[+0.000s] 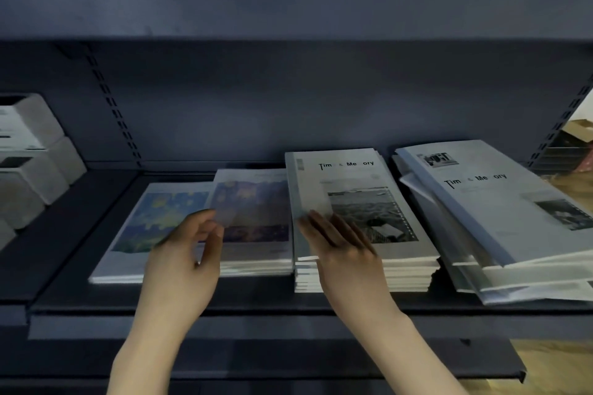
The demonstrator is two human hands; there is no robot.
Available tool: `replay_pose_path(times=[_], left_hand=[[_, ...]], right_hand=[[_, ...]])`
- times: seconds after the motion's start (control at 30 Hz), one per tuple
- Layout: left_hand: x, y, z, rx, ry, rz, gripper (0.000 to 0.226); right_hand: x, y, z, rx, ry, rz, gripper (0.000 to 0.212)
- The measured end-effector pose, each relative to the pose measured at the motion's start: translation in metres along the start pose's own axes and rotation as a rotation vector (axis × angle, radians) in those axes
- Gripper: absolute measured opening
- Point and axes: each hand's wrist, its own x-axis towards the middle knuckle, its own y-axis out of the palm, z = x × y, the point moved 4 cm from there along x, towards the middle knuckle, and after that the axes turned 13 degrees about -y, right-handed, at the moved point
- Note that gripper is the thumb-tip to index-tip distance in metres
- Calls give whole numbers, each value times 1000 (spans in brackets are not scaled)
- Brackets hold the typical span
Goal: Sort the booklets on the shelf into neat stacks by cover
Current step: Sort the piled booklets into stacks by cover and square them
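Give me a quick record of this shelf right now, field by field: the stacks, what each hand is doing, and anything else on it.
stacks: four on the shelf
far left: yellow and blue booklets
second: purple booklets
third: tidy grey booklets
far right: skewed grey booklets, fanned out
left hand: fingers curled at the purple booklets' near left edge, grip unclear
right hand: fingers flat on the tidy grey booklets
other: white boxes at left

Dark grey metal shelf unit (288, 308) fills view, dim light inside. Upper shelf board (288, 0) across top, shiny line along edge. Back panel (288, 106) plain, slotted upright strips (112, 106) at both sides. White boxes (29, 151) stacked far left. Pale wood floor (552, 362) at lower right
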Motion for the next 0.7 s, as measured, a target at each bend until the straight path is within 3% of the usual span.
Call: replay_pose_path(times=[0.27,0.37,0.57,0.63,0.7], left_hand=[[-6,-9,7,-16,-11,-6,27],[-6,-10,6,-12,-10,-15,26],[-9,-4,-1,-2,26,4,28],[-10,1,-11,5,67,2,28],[-11,12,-27,-4,109,10,27]], right_hand=[[-3,-2,-12,100,45,177,49],[0,-2,-9,105,38,245,63],[3,-5,-7,176,9,338,72],[5,-11,-13,277,78,346,78],[4,-24,-23,273,131,260,65]])
